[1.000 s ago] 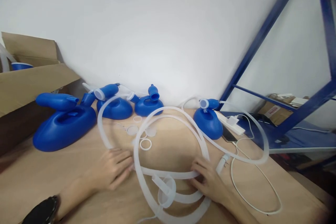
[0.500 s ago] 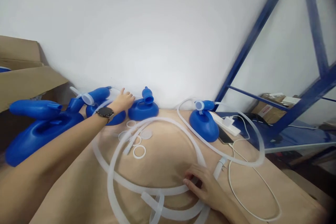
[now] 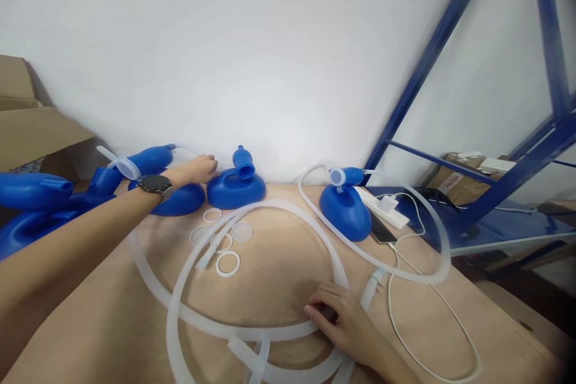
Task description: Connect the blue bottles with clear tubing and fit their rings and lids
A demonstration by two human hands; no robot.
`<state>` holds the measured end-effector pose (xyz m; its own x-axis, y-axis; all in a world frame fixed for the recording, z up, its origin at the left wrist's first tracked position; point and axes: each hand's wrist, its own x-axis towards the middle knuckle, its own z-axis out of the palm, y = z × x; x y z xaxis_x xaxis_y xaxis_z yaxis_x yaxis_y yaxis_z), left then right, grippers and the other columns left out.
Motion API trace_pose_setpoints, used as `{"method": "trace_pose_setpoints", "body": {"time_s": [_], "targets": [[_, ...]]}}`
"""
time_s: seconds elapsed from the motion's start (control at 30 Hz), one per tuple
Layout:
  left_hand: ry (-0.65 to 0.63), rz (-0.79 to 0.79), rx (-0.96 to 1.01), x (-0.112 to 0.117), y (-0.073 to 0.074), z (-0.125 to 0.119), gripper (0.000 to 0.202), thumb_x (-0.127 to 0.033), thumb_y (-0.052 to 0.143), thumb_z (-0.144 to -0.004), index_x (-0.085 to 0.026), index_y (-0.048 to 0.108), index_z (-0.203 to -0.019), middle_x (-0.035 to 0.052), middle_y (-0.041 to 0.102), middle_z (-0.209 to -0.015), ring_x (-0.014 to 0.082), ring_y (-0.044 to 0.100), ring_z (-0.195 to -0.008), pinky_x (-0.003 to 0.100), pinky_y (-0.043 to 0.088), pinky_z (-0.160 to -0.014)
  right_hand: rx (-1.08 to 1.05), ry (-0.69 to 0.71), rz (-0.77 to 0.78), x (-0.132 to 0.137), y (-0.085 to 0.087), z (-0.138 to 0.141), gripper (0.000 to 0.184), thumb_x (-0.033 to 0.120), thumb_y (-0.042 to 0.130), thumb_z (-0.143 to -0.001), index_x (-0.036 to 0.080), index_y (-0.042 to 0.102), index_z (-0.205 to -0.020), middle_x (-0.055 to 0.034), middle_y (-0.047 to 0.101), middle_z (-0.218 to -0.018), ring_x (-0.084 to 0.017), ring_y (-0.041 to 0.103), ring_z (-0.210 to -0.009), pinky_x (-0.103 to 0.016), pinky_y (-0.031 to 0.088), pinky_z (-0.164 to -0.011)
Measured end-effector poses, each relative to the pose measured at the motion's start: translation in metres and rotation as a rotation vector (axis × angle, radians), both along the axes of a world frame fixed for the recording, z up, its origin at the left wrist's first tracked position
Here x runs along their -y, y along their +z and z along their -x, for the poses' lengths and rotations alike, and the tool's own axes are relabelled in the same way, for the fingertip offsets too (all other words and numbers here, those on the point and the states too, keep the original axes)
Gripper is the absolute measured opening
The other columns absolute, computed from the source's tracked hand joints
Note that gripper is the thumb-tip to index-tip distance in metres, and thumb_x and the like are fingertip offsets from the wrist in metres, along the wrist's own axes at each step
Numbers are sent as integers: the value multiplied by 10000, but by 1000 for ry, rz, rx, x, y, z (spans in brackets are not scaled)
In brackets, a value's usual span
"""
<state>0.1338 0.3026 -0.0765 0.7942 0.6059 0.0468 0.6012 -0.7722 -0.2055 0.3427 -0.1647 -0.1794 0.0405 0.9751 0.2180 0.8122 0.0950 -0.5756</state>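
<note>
My left hand [image 3: 195, 170], with a watch on its wrist, reaches to the back left, fingers curled down beside the middle blue urinal bottle [image 3: 236, 189]. Its fingertips are hidden, so what they grip cannot be made out. Below that forearm sits another blue urinal bottle [image 3: 182, 199] with a white-capped neck [image 3: 150, 161]. At front right, my right hand [image 3: 337, 318] is loosely curled over a translucent hose [image 3: 252, 331], thumb and fingers around it. The hose lies in wide loops on the table. Inside the loops are white rings [image 3: 228, 264] and a clear disc [image 3: 242, 231].
A capped blue urinal bottle [image 3: 345, 213] with a hose stands at right, beside a phone [image 3: 382, 229], a power strip [image 3: 391, 214] and a white cable [image 3: 443, 300]. Blue rack posts [image 3: 427, 66] rise at right. More blue bottle parts [image 3: 33, 189] and a cardboard box [image 3: 40, 132] are at left.
My left hand has lowered and its spread fingers have curled beside the middle bottle. The right hand keeps its pose on the hose. The view has shifted slightly.
</note>
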Motion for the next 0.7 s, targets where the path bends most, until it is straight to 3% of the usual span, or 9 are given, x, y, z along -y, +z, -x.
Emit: {"method": "trace_pose_setpoints", "body": {"time_s": [0.4, 0.7], "targets": [[153, 132, 67, 2, -1, -9, 346, -388, 673, -996, -173, 651, -1266, 99, 675, -1273, 251, 683, -1108, 464, 596, -943, 7, -25, -2, -2, 5, 3, 272, 347, 539, -1017, 222, 646, -801, -35, 708, -789, -198, 676, -761, -299, 475, -699], [163, 224, 213, 12, 3, -8, 314, -389, 662, -1004, -163, 668, -1222, 89, 695, -1225, 235, 694, -1065, 445, 602, -923, -21, -28, -22, -3, 3, 3, 256, 333, 549, -1010, 214, 647, -806, -42, 716, -813, -198, 687, -783, -300, 483, -712]]}}
